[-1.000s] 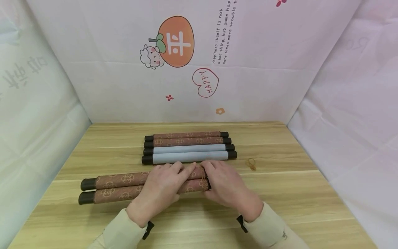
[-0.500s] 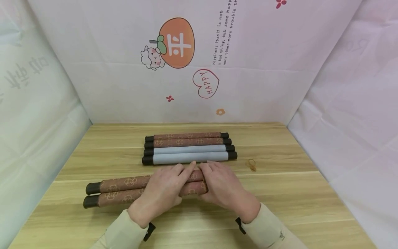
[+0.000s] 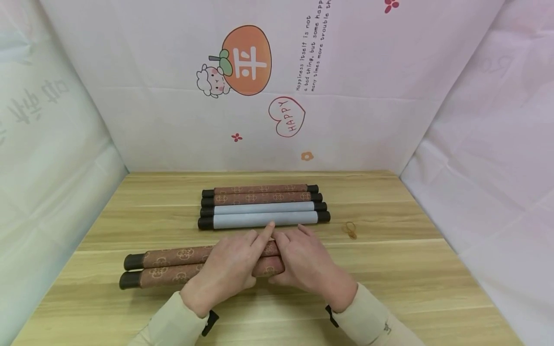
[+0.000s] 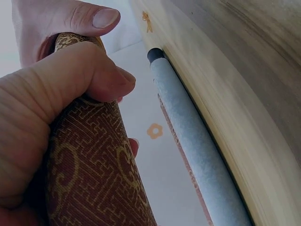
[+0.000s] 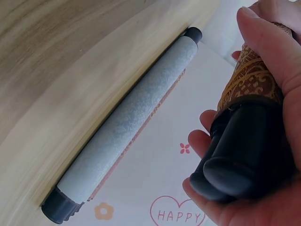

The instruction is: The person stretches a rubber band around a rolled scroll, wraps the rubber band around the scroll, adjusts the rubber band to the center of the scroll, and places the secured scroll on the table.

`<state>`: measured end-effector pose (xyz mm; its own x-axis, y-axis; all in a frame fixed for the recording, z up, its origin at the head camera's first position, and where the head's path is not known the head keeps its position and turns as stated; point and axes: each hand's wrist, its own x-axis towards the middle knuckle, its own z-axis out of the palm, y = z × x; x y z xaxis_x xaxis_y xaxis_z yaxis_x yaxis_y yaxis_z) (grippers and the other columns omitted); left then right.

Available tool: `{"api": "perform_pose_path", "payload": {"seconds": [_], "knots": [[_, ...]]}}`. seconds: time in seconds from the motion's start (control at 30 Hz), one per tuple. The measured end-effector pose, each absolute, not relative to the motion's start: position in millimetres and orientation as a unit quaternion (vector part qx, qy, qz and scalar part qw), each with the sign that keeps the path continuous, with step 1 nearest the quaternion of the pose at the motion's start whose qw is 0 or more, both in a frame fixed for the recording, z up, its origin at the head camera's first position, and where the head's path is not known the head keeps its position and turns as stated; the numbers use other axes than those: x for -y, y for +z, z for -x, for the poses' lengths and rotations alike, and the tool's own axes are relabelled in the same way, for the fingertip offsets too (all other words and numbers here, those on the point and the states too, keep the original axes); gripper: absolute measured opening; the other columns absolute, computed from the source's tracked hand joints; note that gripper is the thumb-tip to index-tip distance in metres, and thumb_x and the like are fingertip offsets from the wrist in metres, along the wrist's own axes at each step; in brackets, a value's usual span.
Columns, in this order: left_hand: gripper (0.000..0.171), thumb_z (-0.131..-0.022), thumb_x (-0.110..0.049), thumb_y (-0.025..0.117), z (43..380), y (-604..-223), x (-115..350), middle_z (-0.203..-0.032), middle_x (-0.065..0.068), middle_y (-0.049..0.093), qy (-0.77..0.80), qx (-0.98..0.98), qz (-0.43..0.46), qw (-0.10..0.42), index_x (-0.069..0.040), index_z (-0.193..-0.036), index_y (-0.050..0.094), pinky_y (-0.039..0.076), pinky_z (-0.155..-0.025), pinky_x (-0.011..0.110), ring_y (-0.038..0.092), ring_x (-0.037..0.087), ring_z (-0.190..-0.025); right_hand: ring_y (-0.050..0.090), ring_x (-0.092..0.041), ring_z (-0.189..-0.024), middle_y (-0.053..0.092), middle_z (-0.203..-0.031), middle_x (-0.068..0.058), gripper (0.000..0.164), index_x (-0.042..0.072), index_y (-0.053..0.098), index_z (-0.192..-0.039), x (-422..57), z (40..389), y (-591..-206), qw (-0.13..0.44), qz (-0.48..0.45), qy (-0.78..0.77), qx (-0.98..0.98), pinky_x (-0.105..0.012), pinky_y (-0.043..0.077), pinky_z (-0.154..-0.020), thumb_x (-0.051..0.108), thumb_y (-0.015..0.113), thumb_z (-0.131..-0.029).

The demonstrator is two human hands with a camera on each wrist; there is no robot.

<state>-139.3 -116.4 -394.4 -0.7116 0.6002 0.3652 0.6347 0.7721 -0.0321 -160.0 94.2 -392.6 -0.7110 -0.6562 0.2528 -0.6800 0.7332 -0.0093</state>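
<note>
Two brown scrolls (image 3: 182, 255) with gold patterns and black end knobs lie side by side in my hands, low over the wooden table. My left hand (image 3: 229, 264) grips the pair from above near their middle. Around their right end curls my right hand (image 3: 305, 262), hiding those knobs in the head view. The right wrist view shows the black knobs (image 5: 235, 160) inside that hand's fingers. A thin yellowish rubber band (image 5: 251, 65) crosses the patterned fabric just above them. Both thumbs are close together.
Behind the hands lie two pale blue scrolls (image 3: 264, 219) and two brown scrolls (image 3: 259, 196) in a row. Loose rubber bands (image 3: 350, 230) rest on the table (image 3: 389, 288) to the right. White printed cloth (image 3: 346, 134) walls the back and sides.
The held scrolls have shifted a little to the right. My right hand has slid left along them, covering the right end and the rubber band that showed there.
</note>
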Motion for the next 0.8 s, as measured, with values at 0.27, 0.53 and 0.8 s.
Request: {"api": "perform_pose_path", "payload": {"seconds": [0.27,0.53,0.8], "knots": [[0.112,-0.062,-0.022,0.093,139.8,-396.9,112.4,-0.094,-0.002,0.066,-0.052,0.921,0.341,0.184,-0.005,-0.160,0.040,0.052,-0.058,0.030,0.056,0.011,-0.068,0.072,-0.023,-0.103,0.074,-0.102,-0.003,0.079,0.010,0.068,-0.110,-90.1,158.4,-398.3,0.166,-0.371,0.047,0.912,-0.057,0.053,-0.103,0.069,0.090,-0.062],[0.115,-0.063,-0.022,0.093,140.9,-397.7,111.6,-0.097,-0.002,0.066,-0.045,0.928,0.333,0.162,-0.006,-0.161,0.037,0.051,-0.060,0.028,0.056,0.010,-0.071,0.069,-0.025,-0.111,0.072,-0.115,-0.006,0.086,0.012,0.066,-0.116,-92.7,157.0,-395.9,0.127,-0.370,0.027,0.920,-0.054,0.052,-0.104,0.071,0.091,-0.059],[0.112,-0.062,-0.018,0.092,142.8,-397.1,111.2,-0.100,0.000,0.068,-0.051,0.926,0.340,0.156,-0.006,-0.160,0.039,0.051,-0.058,0.028,0.059,0.012,-0.073,0.068,-0.018,-0.089,0.069,-0.096,0.000,0.054,0.012,0.064,-0.107,-94.0,157.6,-399.6,0.160,-0.365,0.006,0.917,-0.039,0.058,-0.078,0.044,0.090,-0.072]]}}
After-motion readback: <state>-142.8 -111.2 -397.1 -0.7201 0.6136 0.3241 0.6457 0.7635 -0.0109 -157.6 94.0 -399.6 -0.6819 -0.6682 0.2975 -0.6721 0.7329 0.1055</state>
